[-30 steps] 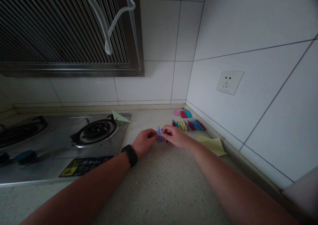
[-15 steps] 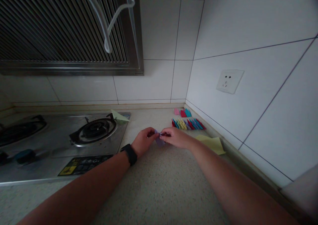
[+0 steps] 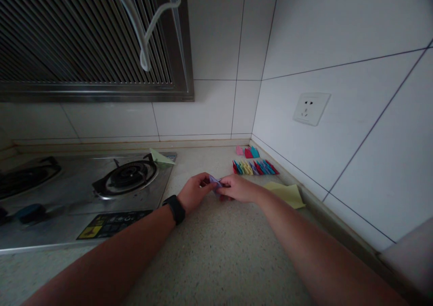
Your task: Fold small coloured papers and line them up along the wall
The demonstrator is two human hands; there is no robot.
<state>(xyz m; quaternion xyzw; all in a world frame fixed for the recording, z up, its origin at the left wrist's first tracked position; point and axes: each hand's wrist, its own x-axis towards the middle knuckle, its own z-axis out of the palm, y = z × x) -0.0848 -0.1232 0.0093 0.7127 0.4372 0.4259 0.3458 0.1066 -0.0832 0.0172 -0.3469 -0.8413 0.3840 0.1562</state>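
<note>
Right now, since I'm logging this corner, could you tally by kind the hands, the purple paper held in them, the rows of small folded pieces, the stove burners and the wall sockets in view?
Hands, left hand and right hand: 2
Held purple paper: 1
Rows of small folded pieces: 2
Stove burners: 2
Wall sockets: 1
Total: 8

Over a speckled pale countertop (image 3: 216,252), the left hand (image 3: 195,190), just beyond a black wristwatch (image 3: 175,209), and the right hand (image 3: 239,188) pinch a folded purple paper (image 3: 213,180) between them, its shape hard to make out. Farther back lies a row of multicoloured folded paper pieces (image 3: 255,167). A pale yellow paper sheet (image 3: 287,194) lies beside the right forearm (image 3: 287,229); a pale green folded paper (image 3: 161,157) rests on a steel stove (image 3: 77,207).
</note>
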